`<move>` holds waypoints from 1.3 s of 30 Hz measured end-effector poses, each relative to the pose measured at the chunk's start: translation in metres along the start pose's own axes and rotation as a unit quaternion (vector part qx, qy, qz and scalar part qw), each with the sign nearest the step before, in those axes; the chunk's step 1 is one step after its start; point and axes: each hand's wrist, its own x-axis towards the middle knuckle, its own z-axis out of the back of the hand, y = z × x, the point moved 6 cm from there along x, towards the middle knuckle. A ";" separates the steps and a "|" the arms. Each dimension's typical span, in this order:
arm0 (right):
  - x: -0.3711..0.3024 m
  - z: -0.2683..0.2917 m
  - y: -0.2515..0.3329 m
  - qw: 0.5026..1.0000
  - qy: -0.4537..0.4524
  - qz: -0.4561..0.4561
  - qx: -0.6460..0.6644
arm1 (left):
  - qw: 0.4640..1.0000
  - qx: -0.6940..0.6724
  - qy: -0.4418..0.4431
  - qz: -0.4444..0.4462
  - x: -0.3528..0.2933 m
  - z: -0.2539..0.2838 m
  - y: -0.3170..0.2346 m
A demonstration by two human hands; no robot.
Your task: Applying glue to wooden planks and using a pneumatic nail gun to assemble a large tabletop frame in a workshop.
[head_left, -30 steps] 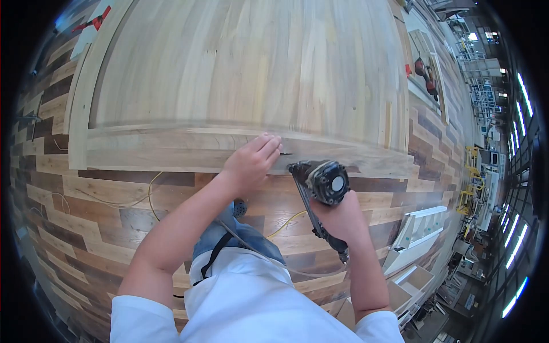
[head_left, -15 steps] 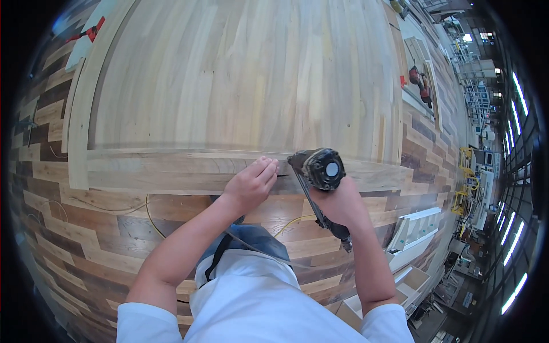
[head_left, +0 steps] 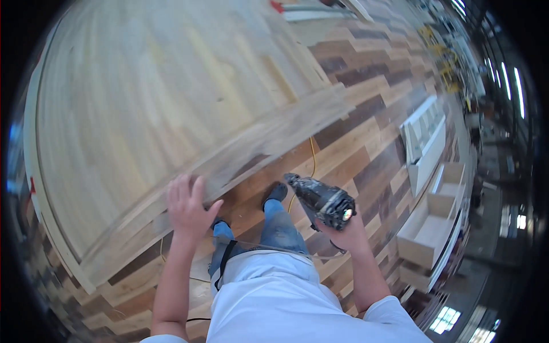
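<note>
My right hand [head_left: 350,233] grips a black nail gun [head_left: 323,203], held off the panel, over the floor in front of my legs. Its nose points up and to the left, and its handle is mostly covered by my hand. My left hand [head_left: 190,210] has its fingers stretched out at the near edge of a large pale wood panel [head_left: 154,86]. Whether the fingertips touch the wood I cannot tell. Along that near edge runs a lighter board [head_left: 257,140] with a dark streak on it.
A yellow hose [head_left: 313,157] lies across the plank-patterned floor [head_left: 366,154]. To the right stand an open wooden box [head_left: 420,237] and a long white piece with a recessed inside [head_left: 423,143]. A red-ended item [head_left: 277,6] is at the far edge.
The view has swung right, so the panel now sits tilted to the left. My right hand has drawn the nail gun away from the edge board. The left hand's bunched fingers have spread.
</note>
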 end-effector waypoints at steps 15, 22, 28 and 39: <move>0.022 0.211 -0.246 0.959 -0.121 -0.113 0.231 | 0.980 0.082 -0.018 -0.179 0.236 -0.198 -0.298; 0.017 0.229 -0.312 0.949 -0.142 -0.146 0.242 | 0.979 0.089 0.021 -0.180 0.240 -0.198 -0.299; 0.036 0.225 -0.322 0.946 0.038 -0.219 0.234 | 0.980 0.089 0.014 -0.175 0.238 -0.194 -0.298; 0.077 0.240 -0.277 0.967 -0.051 -0.090 0.232 | 0.982 0.070 0.028 -0.175 0.240 -0.191 -0.297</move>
